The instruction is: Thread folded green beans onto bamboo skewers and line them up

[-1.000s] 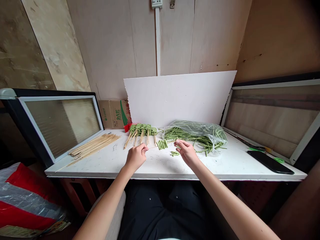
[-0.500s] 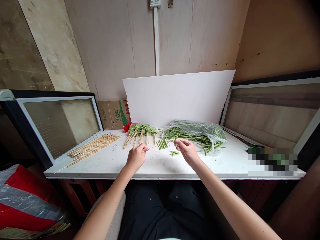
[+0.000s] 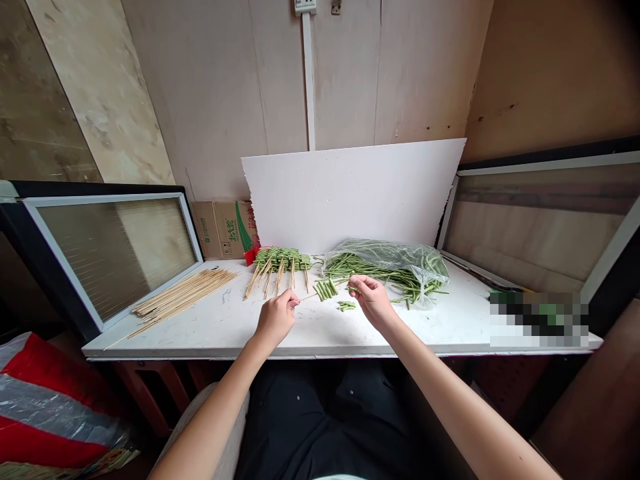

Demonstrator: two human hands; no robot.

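My left hand (image 3: pixel 278 316) pinches the near end of a thin wooden skewer (image 3: pixel 307 297). Several short green bean pieces (image 3: pixel 325 289) sit side by side on that skewer, between my hands. At the skewer's other end, my right hand (image 3: pixel 371 298) is closed on a green bean piece (image 3: pixel 354 289). A few loose cut pieces (image 3: pixel 346 305) lie on the white table below. Behind my right hand, long green beans (image 3: pixel 370 265) lie in a clear plastic bag. Finished-looking bean skewers (image 3: pixel 283 259) are piled behind my left hand, their sticks pointing toward me.
Bare skewers (image 3: pixel 185 293) lie in a bundle on the left of the table (image 3: pixel 300 339). A cardboard box (image 3: pixel 220 229) and a white board (image 3: pixel 355 193) stand at the back. Framed panels flank both sides. A blurred dark item (image 3: pixel 540 317) lies at the right.
The skewer in my left hand tilts a little more, and both hands remain near the same place. The whole view has shifted slightly.
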